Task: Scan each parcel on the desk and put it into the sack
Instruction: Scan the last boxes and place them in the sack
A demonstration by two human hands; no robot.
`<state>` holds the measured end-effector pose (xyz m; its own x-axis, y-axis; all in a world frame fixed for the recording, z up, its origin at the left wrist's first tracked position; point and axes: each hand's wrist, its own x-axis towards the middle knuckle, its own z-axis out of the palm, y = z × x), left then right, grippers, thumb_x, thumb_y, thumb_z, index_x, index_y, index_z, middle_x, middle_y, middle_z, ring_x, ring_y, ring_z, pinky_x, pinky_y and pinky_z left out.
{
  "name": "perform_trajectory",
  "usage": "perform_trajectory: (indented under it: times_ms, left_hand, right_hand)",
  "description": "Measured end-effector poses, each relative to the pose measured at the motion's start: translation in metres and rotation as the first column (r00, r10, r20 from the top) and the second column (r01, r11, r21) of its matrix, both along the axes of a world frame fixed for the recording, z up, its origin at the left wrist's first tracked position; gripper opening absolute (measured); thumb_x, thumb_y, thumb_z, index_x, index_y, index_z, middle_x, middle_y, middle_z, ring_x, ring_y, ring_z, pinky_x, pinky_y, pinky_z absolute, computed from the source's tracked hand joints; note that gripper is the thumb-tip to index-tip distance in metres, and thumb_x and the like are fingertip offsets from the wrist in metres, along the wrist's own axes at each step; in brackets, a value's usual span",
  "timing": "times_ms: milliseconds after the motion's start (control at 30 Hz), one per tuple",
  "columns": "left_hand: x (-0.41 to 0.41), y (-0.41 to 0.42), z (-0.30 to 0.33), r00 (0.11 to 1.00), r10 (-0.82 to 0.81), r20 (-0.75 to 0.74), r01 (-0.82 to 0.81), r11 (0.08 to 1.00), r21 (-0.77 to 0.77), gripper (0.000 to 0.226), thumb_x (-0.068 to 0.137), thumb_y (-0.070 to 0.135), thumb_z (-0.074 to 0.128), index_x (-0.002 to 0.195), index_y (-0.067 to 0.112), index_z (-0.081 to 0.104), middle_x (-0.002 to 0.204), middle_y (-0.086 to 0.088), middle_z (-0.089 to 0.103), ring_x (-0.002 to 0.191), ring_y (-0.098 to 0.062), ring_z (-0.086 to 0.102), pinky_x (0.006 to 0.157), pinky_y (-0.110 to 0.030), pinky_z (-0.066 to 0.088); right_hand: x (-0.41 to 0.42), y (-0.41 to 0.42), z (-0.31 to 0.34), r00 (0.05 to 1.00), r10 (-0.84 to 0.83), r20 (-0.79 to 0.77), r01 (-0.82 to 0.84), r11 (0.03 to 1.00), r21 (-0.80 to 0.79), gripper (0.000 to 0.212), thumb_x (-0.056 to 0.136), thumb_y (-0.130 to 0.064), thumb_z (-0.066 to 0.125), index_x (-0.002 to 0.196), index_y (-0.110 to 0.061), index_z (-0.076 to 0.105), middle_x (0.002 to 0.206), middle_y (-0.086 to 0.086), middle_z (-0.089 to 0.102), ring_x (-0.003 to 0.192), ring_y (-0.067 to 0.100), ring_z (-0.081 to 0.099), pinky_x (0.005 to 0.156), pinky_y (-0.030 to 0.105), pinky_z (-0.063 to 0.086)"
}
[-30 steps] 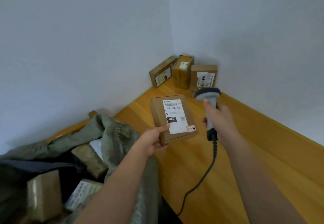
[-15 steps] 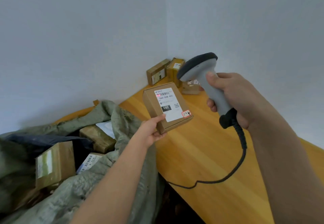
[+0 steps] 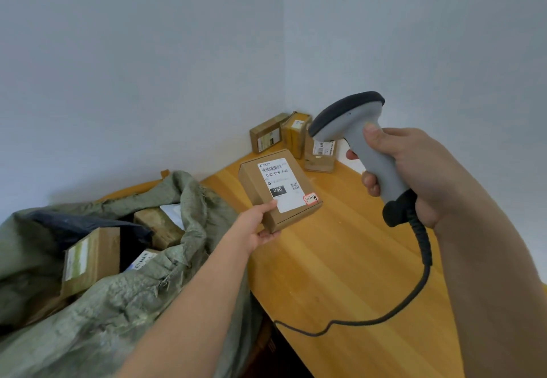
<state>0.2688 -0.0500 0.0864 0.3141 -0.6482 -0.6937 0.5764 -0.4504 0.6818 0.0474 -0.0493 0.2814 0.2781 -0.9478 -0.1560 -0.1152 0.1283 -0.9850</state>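
Note:
My left hand grips the near corner of a brown cardboard parcel and holds it above the desk with its white label facing up. To its right, my right hand grips the handle of a grey barcode scanner. The scanner's dark head points down and left toward the parcel. A green woven sack gapes open at the left, with several parcels inside it. Three more brown parcels stand in the far corner of the wooden desk.
The scanner's black cable loops down across the desk and runs off its front edge. White walls meet behind the corner parcels. The sack lies against the desk's left edge.
My right hand has raised the scanner off the desk and brought it nearer to me, its head now aimed at the label. The parcel in my left hand has barely shifted.

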Motion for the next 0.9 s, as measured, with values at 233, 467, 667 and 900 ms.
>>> perform_trajectory:
  times_ms: [233,467,667,900]
  left_hand:
    - [-0.017,0.005,0.01,1.0,0.011,-0.012,-0.012,0.998,-0.055,0.037,0.082,0.019,0.077,0.112,0.01,0.057,0.107,-0.011,0.062,0.105,-0.034,0.06,0.084,-0.047,0.057]
    - [-0.013,0.019,0.033,0.984,-0.124,-0.13,0.093,0.971,-0.22,0.051,0.078,0.031,0.073,0.123,0.012,0.059,0.112,-0.014,0.064,0.103,-0.04,0.064,0.082,-0.047,0.057]
    - [0.014,0.058,0.034,0.981,-0.186,0.056,0.193,0.967,-0.167,0.063,0.075,0.048,0.069,0.127,0.014,0.058,0.119,-0.01,0.064,0.11,-0.034,0.063,0.095,-0.044,0.053]
    - [0.091,0.144,0.039,0.569,-0.346,0.746,0.19,0.938,0.29,0.071,0.08,0.04,0.078,0.14,0.016,0.046,0.134,0.002,0.054,0.07,-0.017,0.068,0.062,-0.029,0.056]
  right_hand:
    - [-0.006,-0.028,-0.018,0.999,-0.038,0.011,0.039,0.999,-0.017,0.029,0.096,-0.041,0.059,0.099,-0.013,0.062,0.088,0.007,0.063,0.053,0.013,0.052,0.051,0.026,0.046]
    - [0.016,-0.061,-0.096,0.994,-0.113,0.015,0.106,0.967,0.233,0.055,0.077,-0.043,0.081,0.11,-0.005,0.058,0.074,0.007,0.054,0.052,0.013,0.049,0.043,0.023,0.045]
    - [0.061,-0.058,-0.118,0.987,-0.078,0.141,0.034,0.957,0.287,0.052,0.08,-0.031,0.081,0.116,-0.001,0.059,0.071,0.008,0.055,0.052,0.013,0.049,0.047,0.026,0.047]
    - [0.137,-0.031,-0.115,0.97,-0.052,0.236,-0.011,0.967,0.256,0.053,0.079,-0.032,0.081,0.118,-0.011,0.053,0.1,0.01,0.065,0.062,0.011,0.057,0.053,0.023,0.051]
